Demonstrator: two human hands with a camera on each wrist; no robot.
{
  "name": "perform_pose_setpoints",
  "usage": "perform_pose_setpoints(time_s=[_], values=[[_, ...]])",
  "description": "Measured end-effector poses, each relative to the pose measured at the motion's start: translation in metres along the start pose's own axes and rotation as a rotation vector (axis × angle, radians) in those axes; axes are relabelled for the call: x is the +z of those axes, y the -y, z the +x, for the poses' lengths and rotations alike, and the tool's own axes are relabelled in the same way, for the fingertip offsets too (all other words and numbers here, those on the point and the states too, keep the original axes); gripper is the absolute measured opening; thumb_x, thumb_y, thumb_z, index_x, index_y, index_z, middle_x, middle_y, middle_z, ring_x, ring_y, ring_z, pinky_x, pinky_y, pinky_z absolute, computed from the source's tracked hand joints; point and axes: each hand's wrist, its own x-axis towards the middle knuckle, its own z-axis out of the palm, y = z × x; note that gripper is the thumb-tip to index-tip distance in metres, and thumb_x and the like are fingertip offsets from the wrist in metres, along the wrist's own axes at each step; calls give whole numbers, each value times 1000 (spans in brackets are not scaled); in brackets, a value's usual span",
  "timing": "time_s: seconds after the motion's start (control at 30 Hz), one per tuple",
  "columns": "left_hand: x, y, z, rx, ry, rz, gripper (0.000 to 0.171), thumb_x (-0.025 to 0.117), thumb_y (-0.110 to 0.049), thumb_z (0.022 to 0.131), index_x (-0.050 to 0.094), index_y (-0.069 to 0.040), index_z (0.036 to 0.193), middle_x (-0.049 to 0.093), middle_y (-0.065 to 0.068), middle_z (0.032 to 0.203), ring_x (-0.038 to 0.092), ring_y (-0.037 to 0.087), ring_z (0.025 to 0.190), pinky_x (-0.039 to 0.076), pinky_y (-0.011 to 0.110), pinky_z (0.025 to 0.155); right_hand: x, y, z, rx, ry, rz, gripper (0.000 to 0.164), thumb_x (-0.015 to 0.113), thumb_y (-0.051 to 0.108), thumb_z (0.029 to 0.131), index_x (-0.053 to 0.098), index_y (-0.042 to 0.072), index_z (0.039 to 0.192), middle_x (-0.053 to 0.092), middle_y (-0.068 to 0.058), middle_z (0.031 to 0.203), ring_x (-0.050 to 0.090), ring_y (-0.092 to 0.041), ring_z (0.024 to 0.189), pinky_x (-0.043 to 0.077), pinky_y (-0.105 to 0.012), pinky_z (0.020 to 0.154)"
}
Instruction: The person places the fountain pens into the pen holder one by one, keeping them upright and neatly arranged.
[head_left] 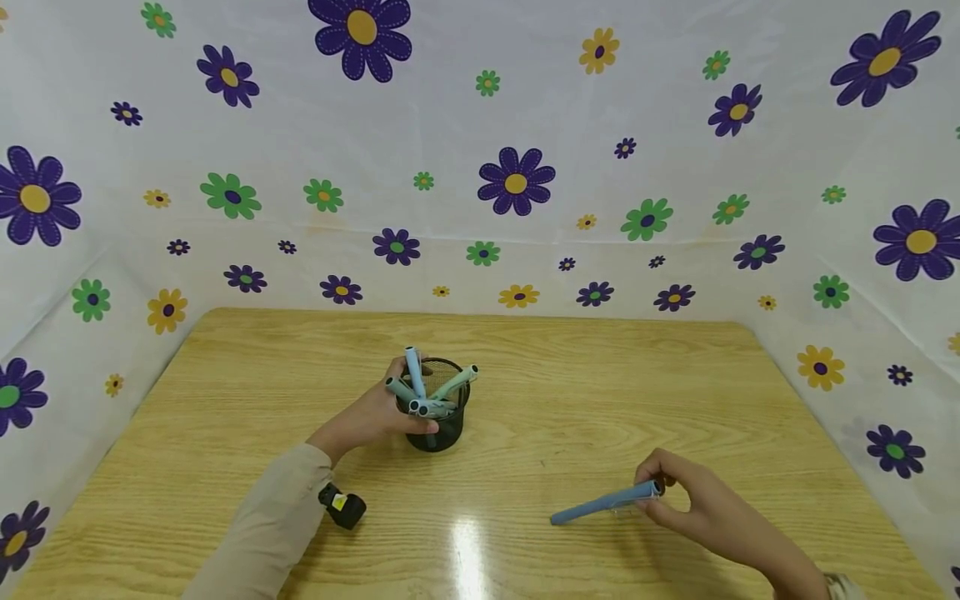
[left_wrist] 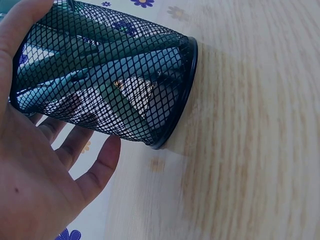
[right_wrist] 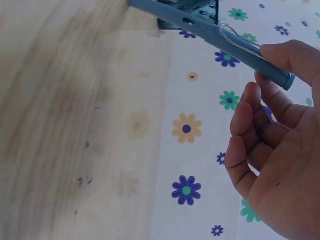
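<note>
A black mesh pen cup (head_left: 442, 435) stands upright on the table, left of centre. My left hand (head_left: 367, 421) grips it from the left side, thumb across the front and the other fingers behind. Several pens (head_left: 452, 382) in pale blue and green lean out over its rim; in the left wrist view their barrels show through the mesh wall (left_wrist: 135, 67). At the front right, my right hand (head_left: 693, 500) pinches a blue pen (head_left: 603, 503) near its clip end between thumb and index finger. The pen points left, slightly tilted down, and its metal clip (right_wrist: 240, 42) shows in the right wrist view.
The wooden table (head_left: 525, 400) is bounded at the back and sides by a white cloth (head_left: 450, 150) with purple, green and yellow flowers. A small black device (head_left: 343, 507) is fixed at my left wrist. Light glares off the table's front middle.
</note>
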Motion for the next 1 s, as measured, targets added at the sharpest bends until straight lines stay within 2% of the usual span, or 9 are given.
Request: perform_pose_setpoints(time_s=[0.27,0.53,1.0], values=[[1,-2,0,-7,-10,-6,107,84,-32,74,14,-16,152,33,20,150,37,40,136,26,59,110,-6,12,15,-42,-32,-19,21,65,5,90,53,22,97,55,13,86,46,-7,76,38,-24,64],[1,-3,-1,4,-11,-6,106,84,-31,74,14,-14,152,34,19,149,39,39,134,28,58,109,-11,20,21,-59,-47,-35,23,66,4,90,52,22,97,53,12,88,44,-6,77,37,-24,64],[-1,-5,-1,-13,0,0,107,84,-33,74,12,-14,152,32,20,149,37,39,135,27,59,110,-20,31,39,-174,-120,-51,32,65,-6,86,54,20,100,53,11,88,44,-5,77,38,-25,65]])
